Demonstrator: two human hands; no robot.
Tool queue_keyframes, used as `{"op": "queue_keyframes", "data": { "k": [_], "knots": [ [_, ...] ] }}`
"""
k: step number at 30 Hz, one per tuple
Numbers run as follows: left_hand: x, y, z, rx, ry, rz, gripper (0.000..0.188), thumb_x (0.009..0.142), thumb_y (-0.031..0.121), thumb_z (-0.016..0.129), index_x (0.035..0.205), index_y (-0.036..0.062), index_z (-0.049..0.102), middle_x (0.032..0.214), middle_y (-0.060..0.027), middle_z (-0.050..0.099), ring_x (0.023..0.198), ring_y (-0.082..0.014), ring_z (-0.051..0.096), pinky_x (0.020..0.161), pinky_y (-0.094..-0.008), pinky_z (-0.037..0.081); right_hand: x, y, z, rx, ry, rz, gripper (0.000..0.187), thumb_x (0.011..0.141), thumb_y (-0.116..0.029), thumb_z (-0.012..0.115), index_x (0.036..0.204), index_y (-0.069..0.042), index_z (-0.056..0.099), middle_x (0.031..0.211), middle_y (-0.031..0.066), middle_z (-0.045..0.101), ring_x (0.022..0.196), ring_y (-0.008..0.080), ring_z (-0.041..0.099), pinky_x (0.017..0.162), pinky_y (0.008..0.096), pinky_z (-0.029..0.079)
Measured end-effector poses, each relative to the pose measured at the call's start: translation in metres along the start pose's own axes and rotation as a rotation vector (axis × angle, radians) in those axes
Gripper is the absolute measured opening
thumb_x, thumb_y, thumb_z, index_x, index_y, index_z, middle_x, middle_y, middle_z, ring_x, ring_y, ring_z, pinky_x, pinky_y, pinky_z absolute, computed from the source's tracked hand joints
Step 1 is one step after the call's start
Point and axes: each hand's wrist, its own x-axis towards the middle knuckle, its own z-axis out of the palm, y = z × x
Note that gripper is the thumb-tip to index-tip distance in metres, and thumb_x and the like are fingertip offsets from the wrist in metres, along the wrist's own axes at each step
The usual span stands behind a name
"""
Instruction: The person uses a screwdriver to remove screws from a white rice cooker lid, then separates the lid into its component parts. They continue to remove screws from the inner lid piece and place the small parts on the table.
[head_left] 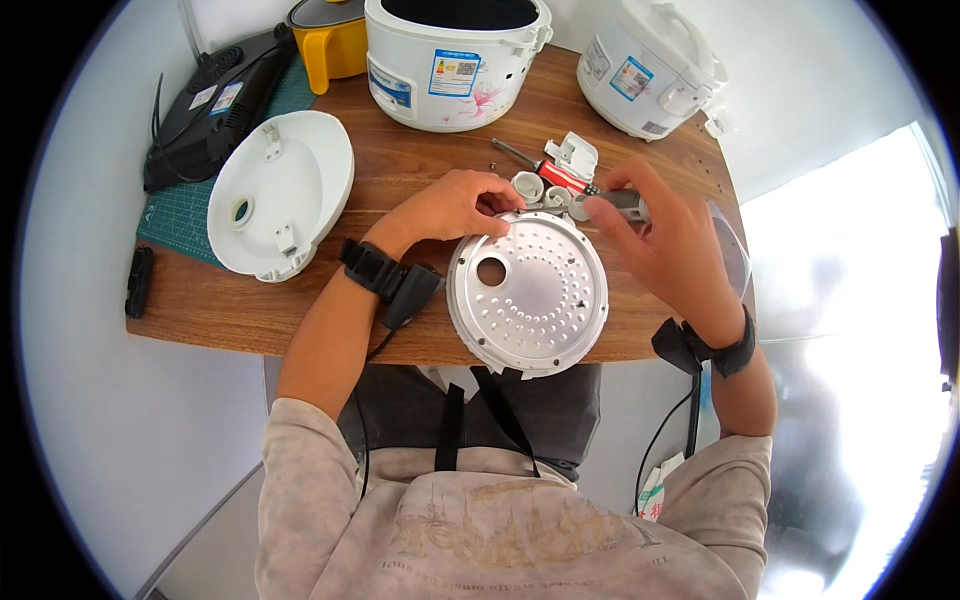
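A round silver metal inner lid (535,315), dimpled and with one round hole, lies at the table's front edge. My left hand (462,208) is closed at its far rim, thumb on the metal and fingers curled beside it. In my right hand (665,225) is a screwdriver with a grey handle (625,207); its shaft lies almost level, pointing left toward my left fingertips. What the tip touches there is too small to tell. Just beyond the lid are a red-and-black screwdriver (568,179), a white plastic bracket (574,154) and small round white parts (527,185).
A white outer lid shell (300,180) leans at the left on a green cutting mat (180,222), near a black device (215,110). Behind stand a white rice cooker body (440,75), a yellow pot (335,50) and another rice cooker (640,75). A small black object (139,282) lies at the left edge.
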Motion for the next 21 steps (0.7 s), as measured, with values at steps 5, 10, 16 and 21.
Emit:
{"op": "queue_keyframes", "data": {
  "k": [5,10,16,21],
  "knots": [
    [0.0,0.005,0.001,-0.028,0.0,-0.033,0.039,0.081,0.005,0.079,0.118,0.0041,0.068,0.11,-0.0104,0.069,0.104,-0.0191,0.066,0.093,-0.0322,0.056,0.008,0.001,0.004,0.009,0.039,-0.067,0.027,0.088,-0.022,0.074,0.098,-0.005,0.055,0.073,0.0156,0.068,0.063,0.0336,0.068,0.057,0.0409,0.051],
    [-0.002,0.01,0.0,-0.019,0.008,-0.044,0.04,0.081,0.005,0.078,0.119,0.0041,0.068,0.111,-0.0113,0.07,0.105,-0.019,0.066,0.094,-0.0317,0.056,0.011,0.008,0.005,0.024,0.071,-0.034,0.027,0.087,-0.021,0.074,0.098,-0.004,0.055,0.073,0.0162,0.067,0.06,0.0324,0.066,0.056,0.04,0.049],
    [-0.001,0.005,0.002,-0.015,0.015,-0.015,0.041,0.081,0.005,0.079,0.121,0.0041,0.069,0.109,-0.0104,0.069,0.104,-0.0193,0.066,0.094,-0.0315,0.055,0.033,0.021,-0.016,0.014,-0.119,0.068,0.028,0.082,-0.018,0.074,0.096,-0.002,0.056,0.073,0.0152,0.066,0.064,0.0285,0.066,0.062,0.0379,0.052],
    [0.0,0.004,0.002,0.056,0.014,0.012,0.039,0.08,0.006,0.079,0.118,0.0029,0.071,0.107,-0.0094,0.068,0.101,-0.0197,0.066,0.094,-0.0311,0.055,0.065,0.02,-0.014,0.061,-0.248,0.048,0.023,0.084,-0.016,0.071,0.095,-0.003,0.055,0.076,0.009,0.065,0.058,0.0202,0.061,0.056,0.0307,0.048]
  ]
}}
